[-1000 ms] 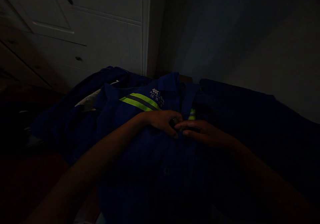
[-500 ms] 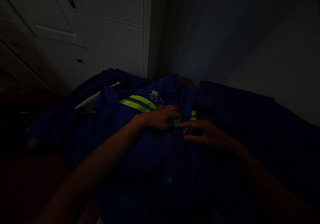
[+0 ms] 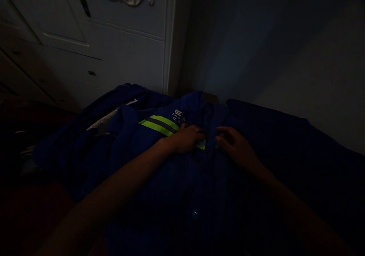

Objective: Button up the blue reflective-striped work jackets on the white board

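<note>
A blue work jacket (image 3: 159, 164) lies spread out in dim light, with a yellow-green and grey reflective band (image 3: 158, 124) and a white printed logo (image 3: 177, 113) on its chest. My left hand (image 3: 188, 138), a ring on one finger, is closed on the jacket's front edge beside the band. Just to its right, my right hand (image 3: 235, 145) has bent fingers and thumb closed on the opposite front flap (image 3: 212, 130). Its fingertips are dark and partly hidden. Lower on the front shows a round button (image 3: 195, 213).
Behind the jacket stands a white cabinet (image 3: 128, 58) with carved trim and small knobs. A pale wall (image 3: 313, 77) rises at the right. More dark blue cloth (image 3: 285, 123) extends to the right, and a red surface (image 3: 37, 214) shows at lower left.
My right hand has moved right and slightly up, away from my left hand, so a gap now shows between them. My left hand remains at the front edge. The view has tilted slightly upward.
</note>
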A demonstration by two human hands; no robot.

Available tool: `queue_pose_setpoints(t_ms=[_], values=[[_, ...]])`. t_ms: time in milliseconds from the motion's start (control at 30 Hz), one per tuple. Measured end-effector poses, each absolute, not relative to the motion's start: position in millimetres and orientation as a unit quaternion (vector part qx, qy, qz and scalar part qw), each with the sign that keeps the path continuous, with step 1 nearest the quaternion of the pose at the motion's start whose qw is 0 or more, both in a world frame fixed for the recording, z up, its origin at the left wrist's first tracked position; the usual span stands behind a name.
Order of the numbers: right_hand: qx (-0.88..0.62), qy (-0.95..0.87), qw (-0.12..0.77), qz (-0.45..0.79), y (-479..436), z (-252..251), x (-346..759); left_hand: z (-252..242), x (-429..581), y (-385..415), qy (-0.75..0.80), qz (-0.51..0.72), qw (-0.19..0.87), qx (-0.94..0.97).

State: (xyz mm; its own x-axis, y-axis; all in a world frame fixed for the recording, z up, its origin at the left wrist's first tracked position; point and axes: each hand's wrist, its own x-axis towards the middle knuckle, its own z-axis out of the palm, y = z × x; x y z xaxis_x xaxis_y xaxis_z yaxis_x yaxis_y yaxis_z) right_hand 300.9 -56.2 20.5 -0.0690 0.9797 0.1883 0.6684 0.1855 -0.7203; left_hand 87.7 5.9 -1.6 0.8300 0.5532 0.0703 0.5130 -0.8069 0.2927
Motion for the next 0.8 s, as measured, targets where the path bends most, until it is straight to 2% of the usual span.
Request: queue_pose_setpoints(t_ms=[167, 400, 500, 567, 667, 733, 800], values=[[-0.651, -0.602, 0.315, 0.340, -49, 18, 296, -2, 90, 10, 0.290, 0.084, 0.074, 0.950], [-0.685, -0.579, 0.284, 0.339, -39, 24, 290, -3, 92, 14, 0.290, 0.119, 0.032, 0.949], [-0.692, -0.591, 0.270, 0.316, -34, 26, 289, 0, 90, 15, 0.243, 0.150, 0.026, 0.958], [-0.687, -0.589, 0.275, 0.327, -32, 28, 289, 2, 89, 18, 0.222, 0.155, 0.068, 0.960], [-0.654, -0.555, 0.306, 0.414, -31, 36, 289, 9, 91, 28, 0.229, 0.153, 0.153, 0.949], [-0.620, -0.545, 0.339, 0.452, -30, 43, 291, 16, 94, 39, 0.232, 0.182, 0.257, 0.920], [-0.589, -0.562, 0.365, 0.452, -27, 50, 294, 23, 101, 52, 0.234, 0.223, 0.405, 0.855]])
